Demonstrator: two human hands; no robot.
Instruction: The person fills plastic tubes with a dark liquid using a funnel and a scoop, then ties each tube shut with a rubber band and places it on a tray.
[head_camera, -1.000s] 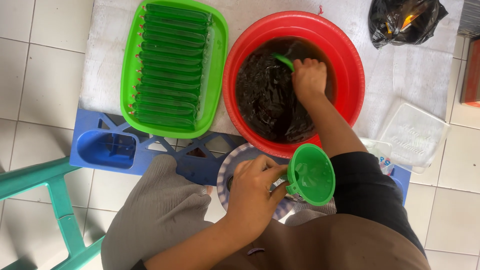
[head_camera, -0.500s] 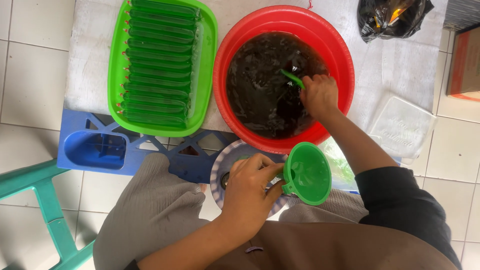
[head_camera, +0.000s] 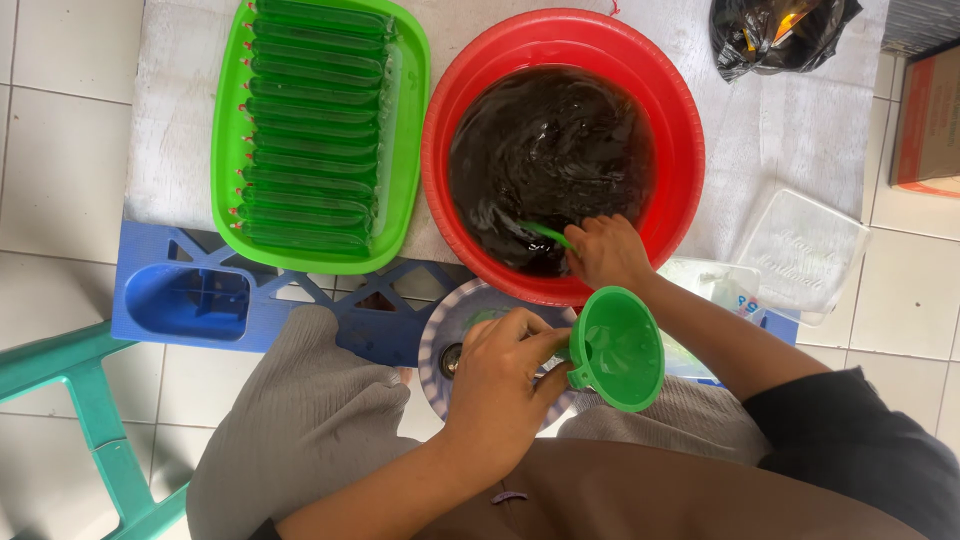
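Note:
My left hand (head_camera: 505, 375) grips the stem of a green funnel (head_camera: 615, 348), held over a round plate (head_camera: 455, 318) in my lap. My right hand (head_camera: 605, 250) is closed on the green handle of a scoop (head_camera: 545, 232) whose bowl dips into dark liquid (head_camera: 550, 150) at the near side of a red basin (head_camera: 680, 130). Left of the basin, a green tray (head_camera: 405, 190) carries several long, filled green plastic tubes (head_camera: 310, 130) laid side by side.
A blue plastic stool (head_camera: 185, 298) lies flat under the tray. A clear lid (head_camera: 805, 250) and a small clear container (head_camera: 720, 285) sit right of the basin. A black bag (head_camera: 775, 30) is at top right, a box (head_camera: 930, 110) at the right edge, and a teal chair frame (head_camera: 80, 420) at bottom left.
My right hand has drawn the scoop from the far side of the basin toward its near edge. The left hand keeps the funnel in the same spot.

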